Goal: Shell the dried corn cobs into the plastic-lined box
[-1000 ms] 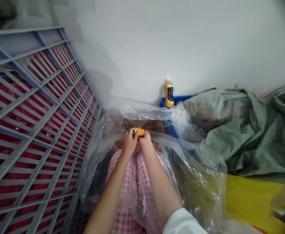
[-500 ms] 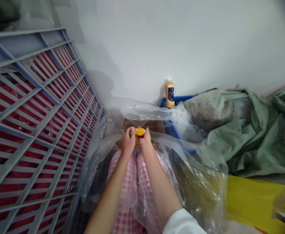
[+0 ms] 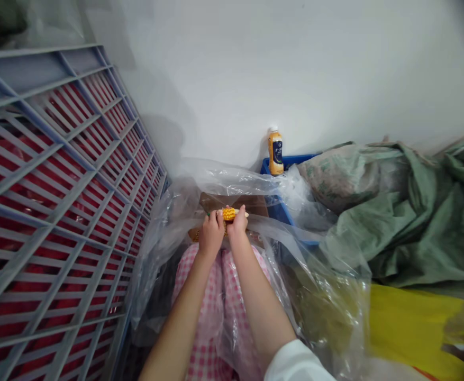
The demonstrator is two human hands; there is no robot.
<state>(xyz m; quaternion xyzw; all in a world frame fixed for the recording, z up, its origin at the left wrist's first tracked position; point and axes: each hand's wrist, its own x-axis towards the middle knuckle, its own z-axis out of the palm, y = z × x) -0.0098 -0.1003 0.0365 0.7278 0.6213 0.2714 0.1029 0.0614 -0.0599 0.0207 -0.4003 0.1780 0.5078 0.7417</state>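
Observation:
Both my hands meet over a clear plastic bag point(image 3: 184, 211) that lines a brown box point(image 3: 251, 202) in front of my knees. Between them is a short cob of yellow corn point(image 3: 229, 214), lying crosswise. My left hand point(image 3: 211, 235) is closed on the cob's left end. My right hand point(image 3: 237, 225) is closed on its right part, and a pale bare tip of the cob sticks out to the right. A thin green piece shows at the left end.
A grey slatted crate wall point(image 3: 57, 201) with red contents stands close on the left. An orange bottle point(image 3: 275, 151) stands on a blue crate point(image 3: 279, 209) by the white wall. Green sacks point(image 3: 406, 211) and a yellow bag point(image 3: 410, 323) lie on the right. Pink checked cloth point(image 3: 216, 296) covers my lap.
The cob has turned in my fingers and shifted slightly right, so its pale tip now shows past my right hand. Both hands stay closed on it.

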